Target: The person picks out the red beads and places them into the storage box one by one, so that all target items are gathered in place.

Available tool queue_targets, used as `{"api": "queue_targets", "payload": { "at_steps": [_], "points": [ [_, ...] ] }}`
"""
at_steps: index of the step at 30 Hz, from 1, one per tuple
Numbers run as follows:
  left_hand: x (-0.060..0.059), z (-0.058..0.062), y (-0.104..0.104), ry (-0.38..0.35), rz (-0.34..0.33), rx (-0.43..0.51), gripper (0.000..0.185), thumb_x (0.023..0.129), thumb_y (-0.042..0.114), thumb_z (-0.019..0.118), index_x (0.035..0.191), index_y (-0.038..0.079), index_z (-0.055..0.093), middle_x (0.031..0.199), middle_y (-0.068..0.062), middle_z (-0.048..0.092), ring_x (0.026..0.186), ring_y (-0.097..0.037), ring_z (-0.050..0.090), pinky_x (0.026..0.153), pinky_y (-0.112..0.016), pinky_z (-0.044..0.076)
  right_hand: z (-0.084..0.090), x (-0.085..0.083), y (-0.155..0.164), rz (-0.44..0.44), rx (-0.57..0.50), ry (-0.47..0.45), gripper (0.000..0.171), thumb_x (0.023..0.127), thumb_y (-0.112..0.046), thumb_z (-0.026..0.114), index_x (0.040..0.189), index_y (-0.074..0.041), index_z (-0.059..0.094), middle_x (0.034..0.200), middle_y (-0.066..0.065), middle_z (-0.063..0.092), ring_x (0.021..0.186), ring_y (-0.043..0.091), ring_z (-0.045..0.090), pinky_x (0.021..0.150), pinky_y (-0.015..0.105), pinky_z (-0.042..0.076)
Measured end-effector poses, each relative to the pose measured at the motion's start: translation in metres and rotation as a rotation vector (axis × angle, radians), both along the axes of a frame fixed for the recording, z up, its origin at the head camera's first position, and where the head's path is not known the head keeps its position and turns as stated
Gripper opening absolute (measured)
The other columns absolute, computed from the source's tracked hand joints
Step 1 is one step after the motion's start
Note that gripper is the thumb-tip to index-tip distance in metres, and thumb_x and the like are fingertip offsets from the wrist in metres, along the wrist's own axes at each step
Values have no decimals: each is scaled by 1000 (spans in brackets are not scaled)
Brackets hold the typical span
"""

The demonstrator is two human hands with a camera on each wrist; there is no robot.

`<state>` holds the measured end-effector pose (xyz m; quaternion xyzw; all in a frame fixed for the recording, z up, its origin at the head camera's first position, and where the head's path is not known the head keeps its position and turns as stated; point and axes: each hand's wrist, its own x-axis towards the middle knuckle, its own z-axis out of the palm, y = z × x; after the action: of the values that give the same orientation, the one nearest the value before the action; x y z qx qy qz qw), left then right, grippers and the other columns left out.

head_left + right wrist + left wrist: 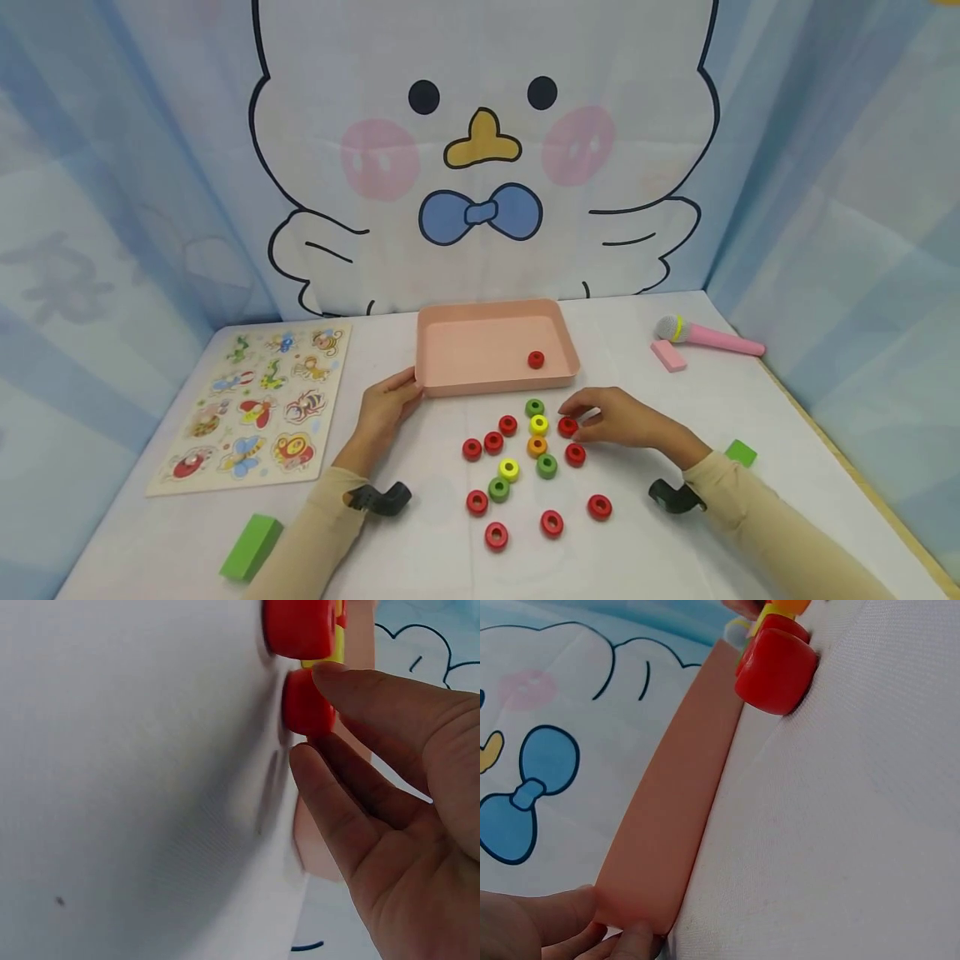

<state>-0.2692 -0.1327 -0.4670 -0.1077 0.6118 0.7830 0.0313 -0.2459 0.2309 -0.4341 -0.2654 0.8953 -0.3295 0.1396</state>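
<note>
A shallow pink tray [480, 388] stands at the back of the white table, with one red ring [536, 359] inside. My left hand [386, 408] holds its near left corner; in the left wrist view the thumb and fingers [562, 915] are at that corner. My right hand [622, 418] has thumb and fingers around another red ring [306, 705], which sits on the table to the right of the other rings. Between the hands lie several loose rings: red ones [496, 537], green ones [547, 466], yellow ones [508, 470] and an orange one [537, 446].
A board with insect pictures [255, 408] lies on the left, a green block [252, 547] below it. At the back right are a pink toy microphone [708, 335] and a pink block [668, 356]. Another green block [741, 452] lies by the right sleeve. A printed curtain [480, 267] hangs behind.
</note>
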Motion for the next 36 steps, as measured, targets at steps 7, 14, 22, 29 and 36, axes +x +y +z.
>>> {"api": "queue_targets", "payload": {
  "at_steps": [7,14,22,29,36],
  "points": [
    [0,0,-1,-12,3,-21,45,93,-8,59,137,-10,50,139,-25,50,125,-33,52,98,-32,49,-3,-1,-2,15,6,47,31,86,-11,77,115,-7,69,107,-2,65,99,18,61,88,36,56],
    [-1,0,0,-6,8,-15,44,93,-8,59,136,-10,51,139,-25,51,124,-33,53,98,-33,49,16,-14,-7,-24,18,88,32,86,-10,76,117,-5,68,106,-1,65,99,23,60,86,35,57],
    [-1,-1,-1,-4,6,-15,43,93,-8,60,135,-10,52,138,-25,51,124,-33,53,99,-34,49,39,-62,-23,-79,38,117,33,88,-4,72,120,0,66,113,9,66,107,30,60,91,40,55],
    [-2,-5,-3,23,-3,-1,43,93,-7,61,135,-10,52,137,-26,51,125,-34,52,99,-34,48,34,-113,-41,-155,115,86,34,89,-9,73,121,-4,66,112,8,65,104,26,58,96,40,52],
    [-3,-4,-2,17,-5,-30,43,92,-6,62,134,-9,54,137,-24,52,125,-33,53,100,-36,48,25,-137,-50,-183,150,53,33,89,-8,73,121,-3,66,115,11,64,108,29,57,100,42,49]
  ]
}}
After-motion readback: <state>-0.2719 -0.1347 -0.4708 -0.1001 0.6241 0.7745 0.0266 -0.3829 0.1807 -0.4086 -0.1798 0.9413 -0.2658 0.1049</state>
